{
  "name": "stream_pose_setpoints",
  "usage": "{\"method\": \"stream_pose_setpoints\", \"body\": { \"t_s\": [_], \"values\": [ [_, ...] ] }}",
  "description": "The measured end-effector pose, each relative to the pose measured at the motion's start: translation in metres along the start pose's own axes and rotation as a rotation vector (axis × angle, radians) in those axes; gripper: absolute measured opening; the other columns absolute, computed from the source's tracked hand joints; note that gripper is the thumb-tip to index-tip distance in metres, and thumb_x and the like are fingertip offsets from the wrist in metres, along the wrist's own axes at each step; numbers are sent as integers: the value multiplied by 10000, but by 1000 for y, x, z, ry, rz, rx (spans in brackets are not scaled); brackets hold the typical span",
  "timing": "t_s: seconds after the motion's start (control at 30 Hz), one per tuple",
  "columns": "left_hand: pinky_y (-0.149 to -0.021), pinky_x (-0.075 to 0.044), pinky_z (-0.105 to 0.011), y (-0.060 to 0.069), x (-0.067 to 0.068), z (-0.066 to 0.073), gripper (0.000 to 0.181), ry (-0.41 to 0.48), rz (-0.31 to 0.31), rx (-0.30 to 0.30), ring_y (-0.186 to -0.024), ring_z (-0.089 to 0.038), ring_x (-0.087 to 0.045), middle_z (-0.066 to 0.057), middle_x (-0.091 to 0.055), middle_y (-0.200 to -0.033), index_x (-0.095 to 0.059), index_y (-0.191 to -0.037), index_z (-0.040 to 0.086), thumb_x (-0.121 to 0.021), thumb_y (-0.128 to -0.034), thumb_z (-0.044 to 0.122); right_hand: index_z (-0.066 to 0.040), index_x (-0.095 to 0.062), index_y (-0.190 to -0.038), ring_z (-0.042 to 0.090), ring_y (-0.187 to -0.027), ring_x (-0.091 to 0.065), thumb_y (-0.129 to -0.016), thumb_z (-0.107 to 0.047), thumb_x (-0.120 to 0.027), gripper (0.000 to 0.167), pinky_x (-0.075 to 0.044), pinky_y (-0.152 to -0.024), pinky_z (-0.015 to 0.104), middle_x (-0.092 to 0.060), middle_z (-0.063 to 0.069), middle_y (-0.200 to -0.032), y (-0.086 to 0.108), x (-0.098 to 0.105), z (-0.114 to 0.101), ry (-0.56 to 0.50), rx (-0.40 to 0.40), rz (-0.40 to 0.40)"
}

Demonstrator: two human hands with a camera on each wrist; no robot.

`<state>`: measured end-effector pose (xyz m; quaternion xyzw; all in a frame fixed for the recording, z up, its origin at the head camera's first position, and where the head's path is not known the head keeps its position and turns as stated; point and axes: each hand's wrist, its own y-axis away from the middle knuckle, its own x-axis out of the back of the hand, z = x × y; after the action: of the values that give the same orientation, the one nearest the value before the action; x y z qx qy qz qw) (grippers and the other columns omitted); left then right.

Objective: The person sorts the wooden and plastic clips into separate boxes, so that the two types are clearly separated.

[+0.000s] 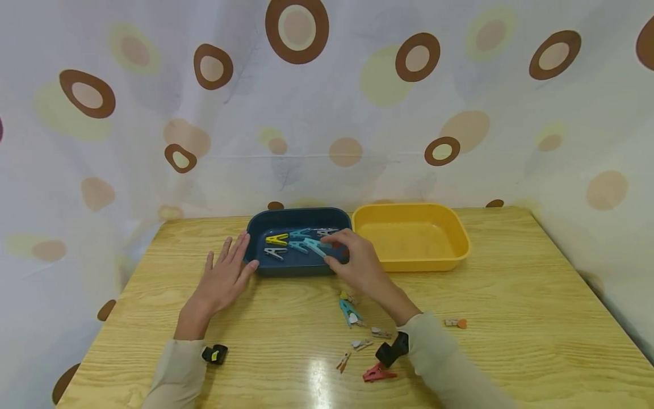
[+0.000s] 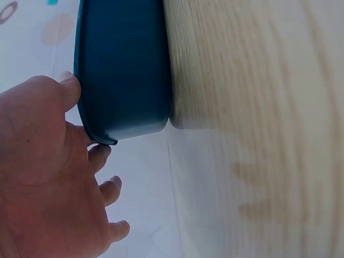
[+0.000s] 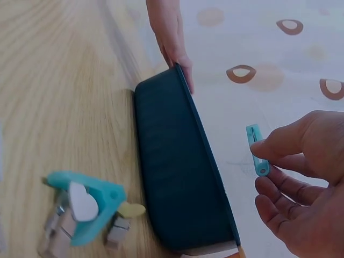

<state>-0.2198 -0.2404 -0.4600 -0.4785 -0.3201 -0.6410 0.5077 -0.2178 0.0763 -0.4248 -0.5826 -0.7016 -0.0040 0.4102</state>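
The pale-blue clothespin [image 1: 315,246] is pinched between the thumb and fingers of the right hand [image 1: 364,267], held up over the navy tray [image 1: 296,271]. With the clothespin as the clock's centre and twelve at the far wall, the left hand [image 1: 225,278] lies near eight o'clock, its fingers spread and relaxed, resting against the tray's rim without clutching it.

Inside the tray, a yellow clip [image 1: 277,239] and a grey clip [image 1: 276,253] sit toward nine, two blue clips [image 1: 300,233] between nine and ten, and another grey clip [image 1: 326,232], partly hidden by the right fingers, at one. The right hand also covers the tray's three o'clock end.

Just beyond, at three, a yellow tray [image 1: 411,265] stands right beside the navy one. Toward five on the bench [image 1: 286,329] come a small yellow-topped peg [image 1: 344,296], a turquoise clip [image 1: 349,312] with a white-heart peg against it in view, two wooden pegs [image 1: 361,344] and a red clip [image 1: 379,373]; a brown peg [image 1: 343,362] lies nearer six. The right forearm and its black wrist camera [image 1: 392,350] come between this cluster and an orange-heart peg [image 1: 456,323] at four. A spotted cloth [image 1: 327,113] hangs at twelve.
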Motion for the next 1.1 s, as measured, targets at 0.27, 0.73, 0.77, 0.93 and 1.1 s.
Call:
{"method": "stream_pose_setpoints", "body": {
  "t_s": [0.27,0.73,0.77,0.93,1.1],
  "values": [
    [-1176,-11,-709,0,1,1,714,-3,2,1,-1562,-410,-46,-115,-82,-1719,-99,-1657,77,-303,-1114,495,2,-726,-1180,332,-976,-652,-876,20,-783,310,-565,-845,502,-685,140,-1119,-13,6,14,0,13,-13],
    [-1170,-17,-717,0,0,-1,724,12,15,-9,-1562,-411,-51,-110,-76,-1721,-101,-1657,79,-299,-1110,510,16,-721,-1196,357,-992,-649,-901,5,-760,298,-556,-850,494,-700,175,-1150,-25,8,29,72,-53,-77],
    [-1171,-15,-716,0,0,-1,720,10,11,-6,-1562,-410,-47,-111,-75,-1721,-99,-1657,78,-302,-1112,502,16,-722,-1195,359,-993,-651,-901,0,-762,297,-557,-847,489,-701,178,-1149,-26,8,29,76,-55,-82],
    [-1172,-11,-715,0,0,-1,711,0,-2,-1,-1564,-404,-35,-110,-69,-1721,-84,-1659,85,-304,-1116,488,16,-722,-1193,356,-1021,-663,-908,-12,-758,288,-561,-855,455,-706,178,-1153,-31,5,35,106,-55,-103],
    [-1173,-10,-711,0,-1,-1,711,3,1,-5,-1565,-400,-38,-104,-71,-1722,-80,-1661,95,-308,-1115,489,23,-722,-1192,353,-1062,-670,-912,-10,-754,284,-563,-904,453,-704,160,-1175,-36,3,40,115,-76,-132]
  ]
}}
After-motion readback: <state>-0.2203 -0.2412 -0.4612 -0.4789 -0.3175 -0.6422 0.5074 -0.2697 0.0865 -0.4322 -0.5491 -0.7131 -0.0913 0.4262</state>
